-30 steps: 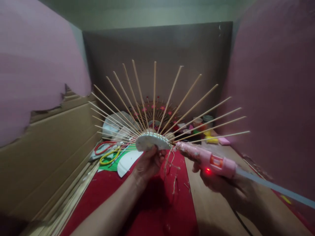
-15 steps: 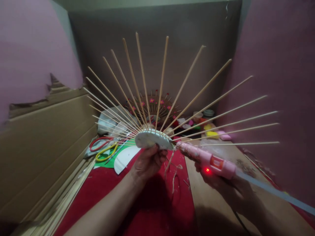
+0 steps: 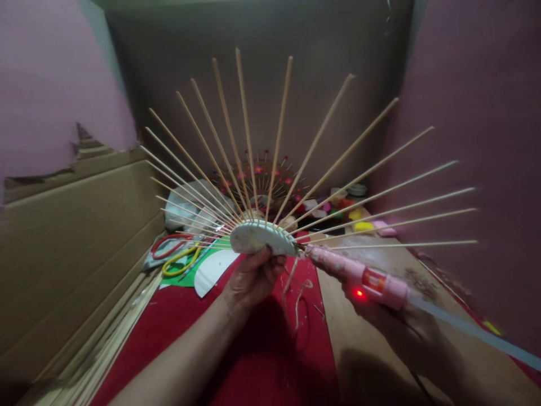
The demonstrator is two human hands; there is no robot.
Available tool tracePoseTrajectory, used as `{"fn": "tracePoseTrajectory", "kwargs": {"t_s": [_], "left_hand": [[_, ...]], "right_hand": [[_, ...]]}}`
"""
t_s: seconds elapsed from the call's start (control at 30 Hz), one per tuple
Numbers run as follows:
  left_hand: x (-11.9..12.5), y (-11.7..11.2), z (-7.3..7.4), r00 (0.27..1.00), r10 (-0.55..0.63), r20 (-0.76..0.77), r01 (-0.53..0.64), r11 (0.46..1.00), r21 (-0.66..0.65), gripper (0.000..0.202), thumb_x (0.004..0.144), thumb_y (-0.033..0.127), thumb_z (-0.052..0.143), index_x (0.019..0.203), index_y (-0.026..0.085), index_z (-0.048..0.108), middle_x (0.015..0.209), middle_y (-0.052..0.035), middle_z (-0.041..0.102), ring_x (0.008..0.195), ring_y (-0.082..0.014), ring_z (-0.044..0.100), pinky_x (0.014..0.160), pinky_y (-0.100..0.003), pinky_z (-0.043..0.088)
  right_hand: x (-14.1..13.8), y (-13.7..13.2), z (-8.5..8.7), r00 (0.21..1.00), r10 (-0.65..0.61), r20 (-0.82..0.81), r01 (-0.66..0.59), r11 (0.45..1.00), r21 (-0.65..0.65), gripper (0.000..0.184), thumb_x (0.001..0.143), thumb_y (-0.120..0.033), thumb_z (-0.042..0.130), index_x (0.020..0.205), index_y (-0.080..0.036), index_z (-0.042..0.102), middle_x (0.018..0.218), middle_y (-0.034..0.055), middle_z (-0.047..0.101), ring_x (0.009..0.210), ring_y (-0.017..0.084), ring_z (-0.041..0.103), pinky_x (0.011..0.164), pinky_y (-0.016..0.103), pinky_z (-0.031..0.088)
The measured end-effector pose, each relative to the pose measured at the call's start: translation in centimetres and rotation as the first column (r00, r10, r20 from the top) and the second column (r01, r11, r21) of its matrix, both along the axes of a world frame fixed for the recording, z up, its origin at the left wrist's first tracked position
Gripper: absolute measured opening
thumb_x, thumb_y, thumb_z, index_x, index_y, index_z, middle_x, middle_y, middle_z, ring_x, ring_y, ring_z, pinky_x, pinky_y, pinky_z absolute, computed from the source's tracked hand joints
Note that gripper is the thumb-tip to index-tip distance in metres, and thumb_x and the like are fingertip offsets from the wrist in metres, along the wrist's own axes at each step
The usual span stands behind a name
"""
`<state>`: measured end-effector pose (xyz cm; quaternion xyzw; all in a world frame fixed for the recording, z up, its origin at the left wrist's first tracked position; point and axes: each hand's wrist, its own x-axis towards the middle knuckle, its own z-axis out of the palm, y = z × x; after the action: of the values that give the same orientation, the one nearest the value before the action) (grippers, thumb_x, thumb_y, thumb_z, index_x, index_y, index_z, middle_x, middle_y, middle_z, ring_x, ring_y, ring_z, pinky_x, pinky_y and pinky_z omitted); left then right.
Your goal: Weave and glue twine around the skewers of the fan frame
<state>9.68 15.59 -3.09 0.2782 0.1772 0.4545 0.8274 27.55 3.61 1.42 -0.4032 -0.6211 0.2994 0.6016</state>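
Note:
My left hand point(image 3: 255, 279) pinches the lower edge of a white half-round piece point(image 3: 253, 239), thumb on its near face. Thin wooden sticks point(image 3: 280, 135) fan out from its curved edge, up and to both sides. In my right hand point(image 3: 372, 313) is a pink hot glue gun point(image 3: 357, 270) with a lit red light. Its nozzle points left at the right end of the white piece, touching or very close to it. A long translucent glue stick point(image 3: 473, 326) runs out of the gun's back.
Scissors with red and yellow handles point(image 3: 183, 260) lie at the left by a white half-round cutout point(image 3: 214, 270) on green sheet. Twine point(image 3: 297, 304) lies on red cloth point(image 3: 169, 344). Behind stands a flower-decorated fan shape point(image 3: 270, 175). Torn cardboard point(image 3: 76, 237) borders the left.
Very little differs. The view has shifted slightly, and the glue gun sits a touch further right in the picture, its nozzle still at the white piece's right end.

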Motion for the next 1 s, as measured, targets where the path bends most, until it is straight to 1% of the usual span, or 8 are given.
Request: {"fn": "tracePoseTrajectory", "kwargs": {"t_s": [0.07, 0.17, 0.27, 0.43, 0.57, 0.77, 0.9, 1.0], "left_hand": [[0.1, 0.0, 0.0, 1.000, 0.006, -0.002, -0.006, 1.000, -0.002, 0.016, 0.069, 0.012, 0.072, 0.081, 0.009, 0.062, 0.068, -0.0045, 0.066, 0.060, -0.0100, 0.063, 0.052, -0.014, 0.052], [0.2, 0.0, 0.1, 1.000, 0.013, -0.008, -0.013, 1.000, 0.013, 0.015, 0.068, 0.011, 0.072, 0.079, 0.010, 0.063, 0.069, -0.0050, 0.067, 0.060, -0.0108, 0.063, 0.052, -0.015, 0.053], [0.2, -0.1, 0.2, 1.000, 0.018, -0.003, -0.018, 1.000, 0.017, 0.016, 0.065, 0.011, 0.074, 0.077, 0.010, 0.064, 0.068, -0.0054, 0.068, 0.059, -0.0115, 0.063, 0.051, -0.016, 0.053], [0.2, -0.2, 0.3, 1.000, 0.023, 0.004, -0.023, 0.999, 0.029, 0.013, 0.067, 0.009, 0.072, 0.077, 0.010, 0.065, 0.070, -0.0058, 0.070, 0.058, -0.0116, 0.064, 0.053, -0.017, 0.054], [0.2, -0.1, 0.2, 1.000, 0.018, 0.007, -0.018, 0.999, 0.037, 0.010, 0.070, 0.009, 0.071, 0.078, 0.009, 0.065, 0.070, -0.0062, 0.069, 0.059, -0.0118, 0.064, 0.053, -0.016, 0.054], [0.2, 0.1, 0.0, 0.999, 0.037, 0.020, -0.037, 0.999, 0.009, 0.015, 0.067, 0.009, 0.074, 0.078, 0.008, 0.065, 0.068, -0.0061, 0.068, 0.059, -0.0117, 0.063, 0.051, -0.016, 0.053], [0.2, 0.0, 0.1, 1.000, 0.030, 0.002, -0.030, 0.999, -0.025, 0.011, 0.070, 0.010, 0.070, 0.079, 0.008, 0.064, 0.065, -0.0052, 0.065, 0.058, -0.0105, 0.062, 0.051, -0.015, 0.053], [0.3, -0.1, 0.3, 0.999, 0.034, -0.018, -0.035, 0.999, -0.041, 0.003, 0.075, 0.009, 0.065, 0.078, 0.009, 0.064, 0.064, -0.0042, 0.064, 0.057, -0.0095, 0.061, 0.050, -0.014, 0.052]], "right_hand": [[0.0, 0.1, -0.3, 0.999, -0.026, 0.036, 0.025, 0.999, 0.036, 0.032, 0.084, -0.037, 0.055, 0.114, -0.029, 0.066, 0.117, 0.0018, 0.065, 0.116, 0.025, 0.056, 0.109, 0.040, 0.035], [0.3, 0.3, -0.8, 0.995, -0.051, 0.090, 0.044, 0.996, 0.078, 0.034, 0.086, -0.041, 0.051, 0.116, -0.031, 0.064, 0.117, 0.0020, 0.065, 0.114, 0.025, 0.057, 0.103, 0.042, 0.042], [1.0, 0.5, -1.2, 0.994, -0.028, 0.105, 0.022, 0.998, 0.053, 0.035, 0.084, -0.042, 0.053, 0.116, -0.031, 0.064, 0.117, 0.0031, 0.065, 0.112, 0.027, 0.059, 0.099, 0.043, 0.045], [2.8, 0.2, -1.2, 0.992, 0.009, 0.125, -0.008, 1.000, -0.008, 0.035, 0.079, -0.029, 0.063, 0.113, -0.030, 0.066, 0.109, 0.0035, 0.069, 0.105, 0.028, 0.062, 0.090, 0.040, 0.052], [3.6, 0.1, -1.7, 0.970, 0.033, 0.243, -0.036, 0.999, 0.007, 0.038, 0.080, -0.025, 0.062, 0.118, -0.031, 0.063, 0.114, 0.0037, 0.067, 0.104, 0.029, 0.062, 0.082, 0.041, 0.056], [3.8, 0.2, -2.7, 0.952, -0.054, 0.302, 0.017, 0.992, 0.124, 0.037, 0.087, -0.028, 0.054, 0.123, -0.032, 0.059, 0.118, 0.0022, 0.065, 0.109, 0.029, 0.060, 0.090, 0.042, 0.054], [4.1, 0.4, -2.3, 0.914, 0.002, 0.405, -0.063, 0.988, 0.139, 0.037, 0.091, -0.028, 0.047, 0.127, -0.030, 0.055, 0.121, 0.0038, 0.062, 0.115, 0.027, 0.057, 0.097, 0.039, 0.049], [4.2, 0.6, -1.9, 0.902, 0.043, 0.429, -0.112, 0.984, 0.135, 0.035, 0.092, -0.028, 0.045, 0.126, -0.030, 0.055, 0.121, 0.0052, 0.062, 0.114, 0.025, 0.056, 0.095, 0.038, 0.050]]}}
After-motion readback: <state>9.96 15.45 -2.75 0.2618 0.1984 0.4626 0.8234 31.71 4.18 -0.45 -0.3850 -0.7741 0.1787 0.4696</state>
